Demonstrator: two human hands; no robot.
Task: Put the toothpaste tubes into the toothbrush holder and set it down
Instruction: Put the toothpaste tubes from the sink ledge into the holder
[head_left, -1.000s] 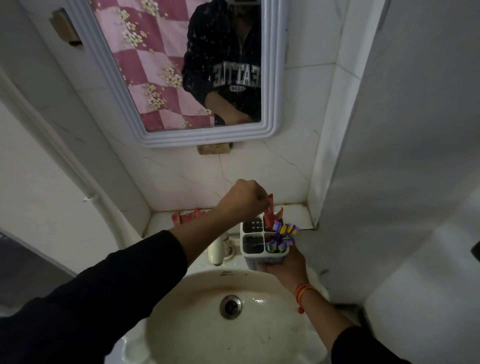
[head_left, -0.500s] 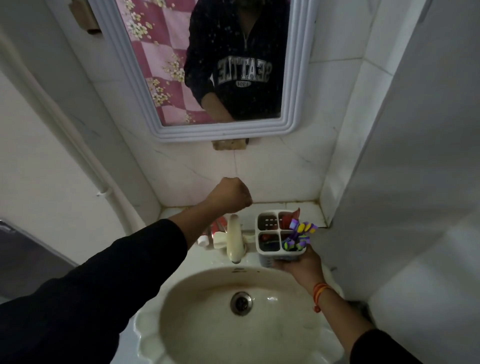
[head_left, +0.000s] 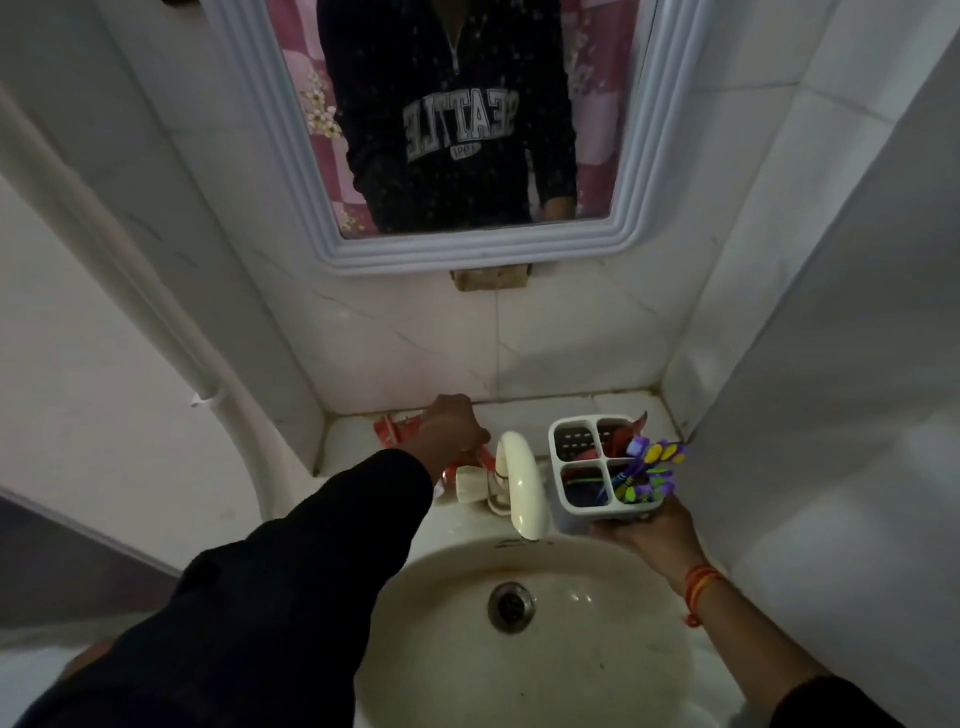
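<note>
My right hand (head_left: 647, 527) holds a white four-compartment toothbrush holder (head_left: 574, 439) from below, above the right edge of the sink. A red toothpaste tube (head_left: 621, 441) stands in its back right compartment. Purple and yellow toothbrushes (head_left: 652, 460) fill the front right one. My left hand (head_left: 452, 423) rests down on the tiled ledge behind the tap, fingers curled over a red toothpaste tube (head_left: 397, 428) lying there. A white-capped end (head_left: 470, 480) shows just below that hand. Whether the fingers grip the tube is hidden.
A cream tap (head_left: 519, 480) juts over the round basin (head_left: 613, 639) between my hands. A mirror (head_left: 467, 130) hangs on the tiled back wall. A white wall (head_left: 831, 364) closes in on the right, a pipe (head_left: 130, 291) runs down the left.
My left hand let go of the red tube in the holder, drew away left and dropped onto the tube on the ledge. The holder stayed in my right hand.
</note>
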